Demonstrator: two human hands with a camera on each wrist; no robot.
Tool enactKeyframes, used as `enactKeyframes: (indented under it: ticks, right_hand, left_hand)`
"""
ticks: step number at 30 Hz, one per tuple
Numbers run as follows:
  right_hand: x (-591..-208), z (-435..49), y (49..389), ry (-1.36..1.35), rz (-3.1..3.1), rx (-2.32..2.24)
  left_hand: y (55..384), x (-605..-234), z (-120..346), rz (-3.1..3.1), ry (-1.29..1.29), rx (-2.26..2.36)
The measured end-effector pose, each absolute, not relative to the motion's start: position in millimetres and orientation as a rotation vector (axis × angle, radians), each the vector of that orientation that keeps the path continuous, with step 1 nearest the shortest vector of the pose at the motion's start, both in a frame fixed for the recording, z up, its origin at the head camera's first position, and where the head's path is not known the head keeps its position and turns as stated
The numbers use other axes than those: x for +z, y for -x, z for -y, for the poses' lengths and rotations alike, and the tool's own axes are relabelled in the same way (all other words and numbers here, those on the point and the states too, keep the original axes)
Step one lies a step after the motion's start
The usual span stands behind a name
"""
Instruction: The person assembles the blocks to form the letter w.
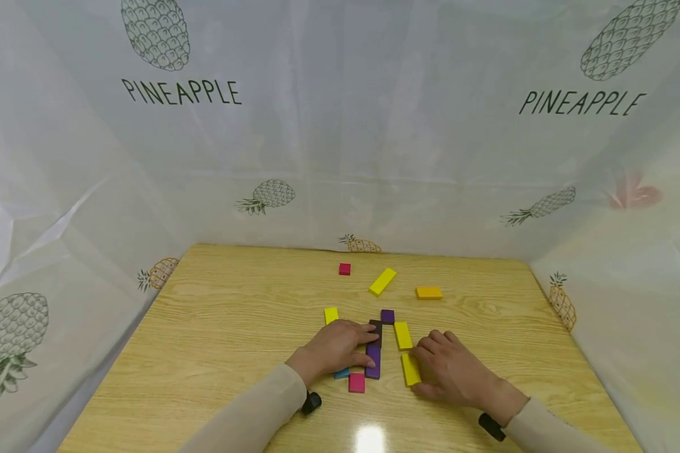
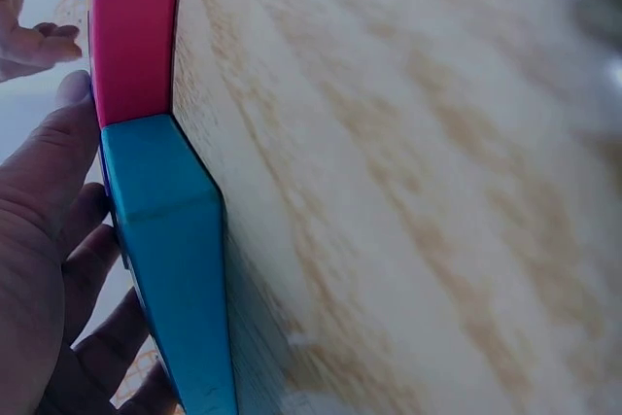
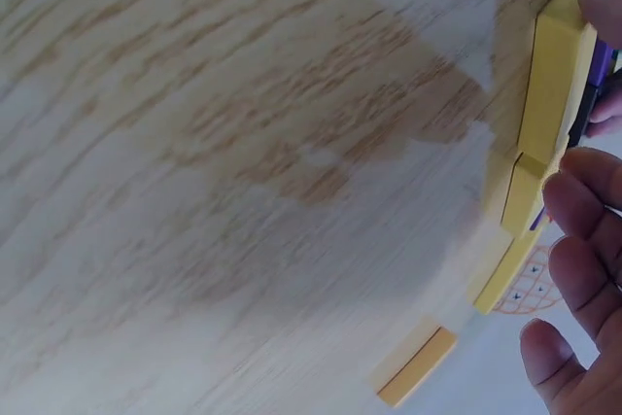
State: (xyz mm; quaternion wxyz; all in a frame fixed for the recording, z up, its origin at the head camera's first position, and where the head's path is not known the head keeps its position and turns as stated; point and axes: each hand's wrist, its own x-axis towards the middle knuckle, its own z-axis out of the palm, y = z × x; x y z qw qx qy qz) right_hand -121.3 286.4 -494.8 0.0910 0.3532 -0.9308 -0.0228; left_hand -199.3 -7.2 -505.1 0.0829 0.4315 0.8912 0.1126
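Note:
My left hand [image 1: 335, 347] lies over the row of blocks, its thumb on the long purple block [image 1: 373, 365] and a fingertip on the black block [image 1: 377, 326] beyond it. Beneath that hand a blue block [image 2: 175, 250] is partly hidden, with a pink block [image 1: 357, 383] beside it. My right hand [image 1: 453, 371] pinches the nearer yellow block [image 1: 410, 370] endwise, thumb at its near end and index finger at its far end. A second yellow block [image 1: 402, 336] stands just beyond, nearly in line with it. Another yellow block [image 1: 331, 314] shows past the left hand.
A small dark purple block [image 1: 388, 316] lies beside the black one. Farther back on the wooden table [image 1: 249, 283] are a small red block [image 1: 345, 269], a slanted yellow block [image 1: 382, 282] and an orange block [image 1: 429, 293]. A pineapple-print sheet [image 1: 340, 126] hangs around the table.

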Motion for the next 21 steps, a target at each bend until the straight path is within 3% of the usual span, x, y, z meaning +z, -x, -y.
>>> enactKeyframes:
  ticks: [21]
  right_hand:
    - [-498.4, -285.4, 124.7, -1.004, 2.758, -0.015]
  left_hand:
    - [199.5, -505.5, 7.1, -2.658, -1.288, 0.327]
